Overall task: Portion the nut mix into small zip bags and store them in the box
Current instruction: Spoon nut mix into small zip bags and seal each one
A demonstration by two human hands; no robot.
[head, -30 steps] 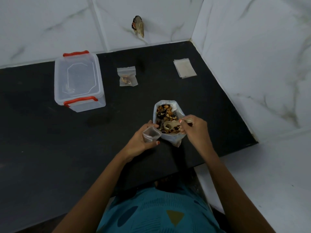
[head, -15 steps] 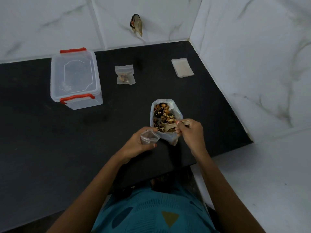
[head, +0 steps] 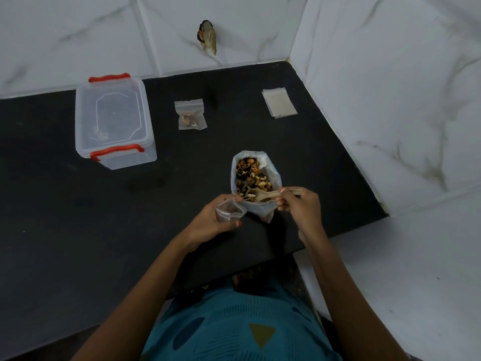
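Step in hand: scooping nut mix (head: 251, 175) from big bag (head: 270, 175) on black counter (head: 78, 230).
Right hand (head: 299, 204) pinching wooden spoon (head: 270, 194) by handle, bowl buried in mix.
Left hand (head: 213, 220) pinching small zip bag (head: 230, 210), mouth open, just beside big bag.
Advice: lift spoon level, modest load; bring zip bag mouth under spoon tip over big bag so spills fall back.
Filled bag (head: 191, 114) lying near lidded box (head: 114, 121); flat empty bags (head: 279, 102) far right.

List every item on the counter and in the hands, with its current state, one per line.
Box: lid on, red latches down.
Filled zip bag: lying flat, a few nuts inside.
Spare bags: flat, empty, stacked by the wall.
Nut bag: open, upright, full of mix.
Spoon: bowl dipped in the mix.
Small bag: mouth open, empty.
Left hand: holding the small bag.
Right hand: gripping the spoon handle.
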